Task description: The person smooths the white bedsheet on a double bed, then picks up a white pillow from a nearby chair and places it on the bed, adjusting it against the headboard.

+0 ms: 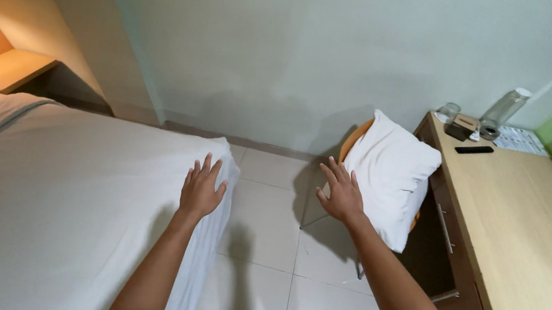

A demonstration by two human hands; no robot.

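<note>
My left hand (201,192) is flat and spread, the fingers (206,167) fanned wide and holding nothing; it hovers over the near corner of the bed (63,193), and I cannot tell whether the palm actually touches the white sheet or floats just above it; my right hand (342,194) is open in the same way, fingers (334,171) splayed and empty, stretched toward the white pillow (393,175) that sits just beyond the fingertips; the hand overlaps the pillow's left edge in my view, but I cannot say whether it makes contact.

The pillow leans propped on an orange chair (353,140), of which only a curved sliver of back and thin metal legs show; the rest is hidden behind the pillow; between my two hands lies an open strip of pale tiled floor (264,237), running to the wall ahead; the bed's edge drops away just right of my left fingers.

Right of my right hand stands the wooden table (514,227), its long edge close beside the chair; at its far end, well apart from my fingers, are a dark remote (473,149), a clear bottle (505,106), a glass jar (448,111) and a small brown box (463,126); beyond the bed, far left of my fingers, a lit wooden shelf (10,68) is cut off by the frame; both my forearms leave the picture at the bottom.
</note>
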